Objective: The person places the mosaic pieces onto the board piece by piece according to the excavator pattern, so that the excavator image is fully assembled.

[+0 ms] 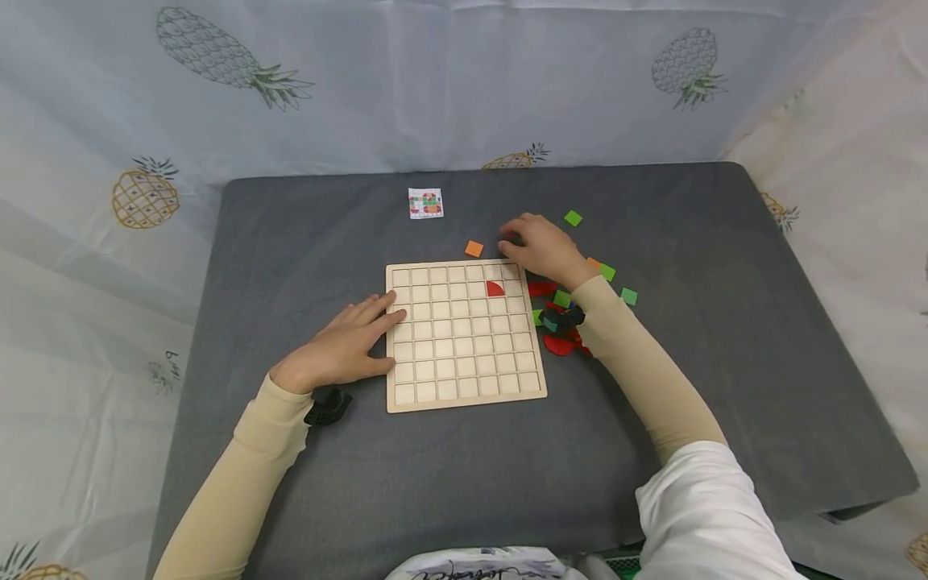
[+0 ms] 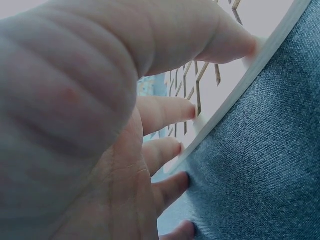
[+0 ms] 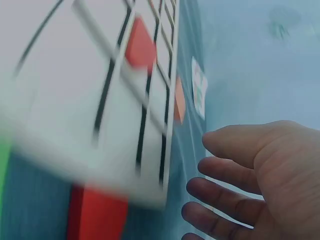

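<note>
A square wooden grid board (image 1: pixel 464 404) lies in the middle of the table. One red quarter-circle tile (image 1: pixel 495 288) sits in a cell near its top right. My left hand (image 1: pixel 339 348) rests on the board's left edge, fingers spread; in the left wrist view, the thumb and some fingertips touch the rim. Beyond the board's upper right corner is my right hand (image 1: pixel 542 246), its fingers loosely bent. The right wrist view shows nothing between the fingers of that hand (image 3: pixel 245 185). An orange square tile (image 1: pixel 474 248) lies to its left, just past the board's far edge.
Red, green and orange tiles, including a red one (image 1: pixel 558 345), are scattered right of the board, partly under the right forearm. A green tile (image 1: pixel 573 218) lies farther back. A small card with a coloured grid pattern (image 1: pixel 425 203) lies near the table's far edge.
</note>
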Available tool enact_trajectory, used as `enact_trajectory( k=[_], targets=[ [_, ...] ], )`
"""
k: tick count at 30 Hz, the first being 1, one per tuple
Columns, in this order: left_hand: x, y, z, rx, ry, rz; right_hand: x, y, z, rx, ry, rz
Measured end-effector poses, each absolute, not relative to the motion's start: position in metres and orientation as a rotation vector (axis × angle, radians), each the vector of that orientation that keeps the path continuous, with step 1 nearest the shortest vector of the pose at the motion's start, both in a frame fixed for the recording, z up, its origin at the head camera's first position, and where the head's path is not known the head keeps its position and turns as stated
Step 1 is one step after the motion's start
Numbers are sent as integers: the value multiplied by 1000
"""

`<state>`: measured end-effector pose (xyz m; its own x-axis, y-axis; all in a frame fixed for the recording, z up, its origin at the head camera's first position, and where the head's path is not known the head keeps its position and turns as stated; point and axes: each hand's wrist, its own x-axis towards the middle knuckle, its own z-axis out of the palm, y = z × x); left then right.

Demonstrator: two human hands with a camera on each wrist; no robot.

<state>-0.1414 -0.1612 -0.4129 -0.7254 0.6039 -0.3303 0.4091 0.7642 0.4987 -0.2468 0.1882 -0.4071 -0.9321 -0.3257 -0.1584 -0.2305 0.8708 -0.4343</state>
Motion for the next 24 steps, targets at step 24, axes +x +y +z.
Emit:
enact_trajectory(
  k=[24],
  targets=[
    [-141,-162,-412,758,2469,570,-260,149,-398,-656,2724,-481]
  ],
)
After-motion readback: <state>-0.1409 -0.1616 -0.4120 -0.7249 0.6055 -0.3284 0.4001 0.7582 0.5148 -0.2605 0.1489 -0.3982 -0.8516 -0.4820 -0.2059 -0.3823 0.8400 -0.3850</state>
